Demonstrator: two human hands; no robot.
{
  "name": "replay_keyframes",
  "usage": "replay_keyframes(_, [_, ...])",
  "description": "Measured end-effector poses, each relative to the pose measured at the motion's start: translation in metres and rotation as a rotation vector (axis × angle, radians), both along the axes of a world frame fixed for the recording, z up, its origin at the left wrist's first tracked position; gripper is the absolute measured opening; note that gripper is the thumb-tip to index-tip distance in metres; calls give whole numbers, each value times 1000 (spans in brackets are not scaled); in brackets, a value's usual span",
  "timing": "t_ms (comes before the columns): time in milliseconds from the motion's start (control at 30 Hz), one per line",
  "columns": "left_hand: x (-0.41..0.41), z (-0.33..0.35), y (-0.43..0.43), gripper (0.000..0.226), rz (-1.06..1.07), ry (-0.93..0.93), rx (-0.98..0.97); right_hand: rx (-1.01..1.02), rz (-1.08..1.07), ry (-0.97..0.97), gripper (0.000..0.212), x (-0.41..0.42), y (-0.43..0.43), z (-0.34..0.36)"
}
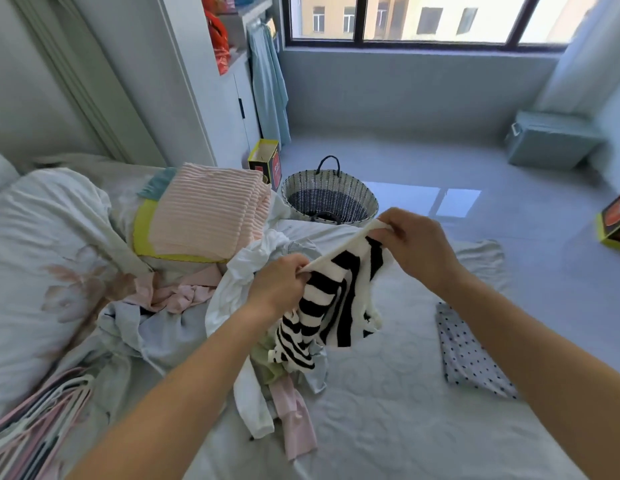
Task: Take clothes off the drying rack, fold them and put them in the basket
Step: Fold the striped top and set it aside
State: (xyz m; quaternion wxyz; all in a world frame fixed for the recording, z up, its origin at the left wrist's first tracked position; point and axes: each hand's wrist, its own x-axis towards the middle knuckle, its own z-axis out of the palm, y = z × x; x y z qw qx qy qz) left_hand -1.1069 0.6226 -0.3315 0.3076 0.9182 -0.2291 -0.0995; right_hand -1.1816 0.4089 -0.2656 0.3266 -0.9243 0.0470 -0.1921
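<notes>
over the bed (388, 393) (unmade), both hands pinch a striped top (336, 306).

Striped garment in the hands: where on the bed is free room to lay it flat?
For the striped garment, bare sheet lies between the loose clothes pile and the folded dotted cloth, continuing toward the near edge. The left side is crowded: pile, pink folded blanket, hangers.
</notes>
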Motion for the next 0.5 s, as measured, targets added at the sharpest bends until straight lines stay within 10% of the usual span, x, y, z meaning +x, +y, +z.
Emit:
replay_keyframes(367, [-101, 98, -21, 15, -262, 3, 38, 29, 35, 120, 6, -67, -21, 107])
replay_keyframes(500, [-119, 145, -45, 66, -238, 45, -221, -109, 50, 163, 14, -87, -14, 134])
